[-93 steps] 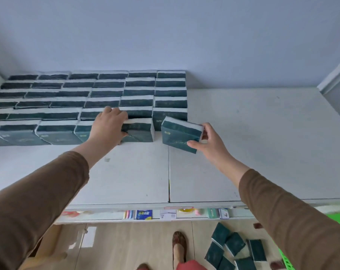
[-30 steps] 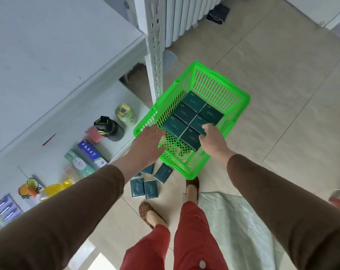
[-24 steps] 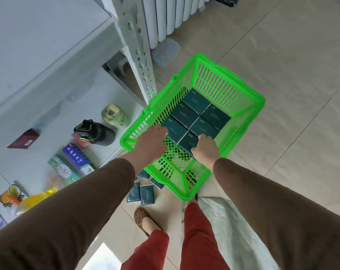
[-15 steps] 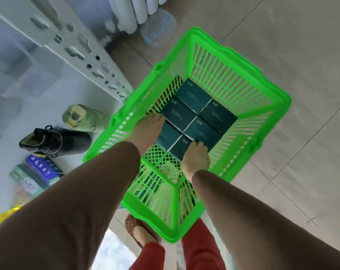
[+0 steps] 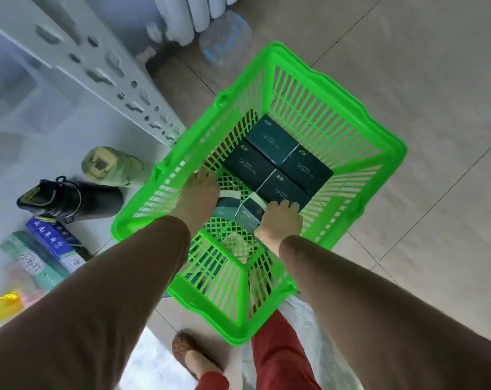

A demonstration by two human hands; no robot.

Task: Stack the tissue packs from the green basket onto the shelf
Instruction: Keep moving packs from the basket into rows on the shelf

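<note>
The floor is showing big smooth tan tiles (image 5: pixel 407 66) with thin dark lines between them. A bright green basket (image 5: pixel 379 142) is sitting on it, made of shiny plastic with long slots in its walls and a criss-cross bottom. Four dark green tissue packs (image 5: pixel 278 164) are lying flat inside, side by side in a square, looking like smooth little bricks. The left hand (image 5: pixel 197 192) is reaching down into the basket with its fingers curling around one tilted pack (image 5: pixel 227 205) that has a white edge. The right hand (image 5: pixel 280 222) is gripping a second pack (image 5: pixel 248 215) just beside it, fingers wrapping over the top. Both arms are wearing soft brown sleeves (image 5: pixel 112 291). To the left, a pale grey metal shelf post (image 5: pixel 98 71) with punched holes is slanting across. Near it a round light green bottle (image 5: pixel 109 166) and a black bottle (image 5: pixel 69 198) are lying on the lower shelf.
</note>
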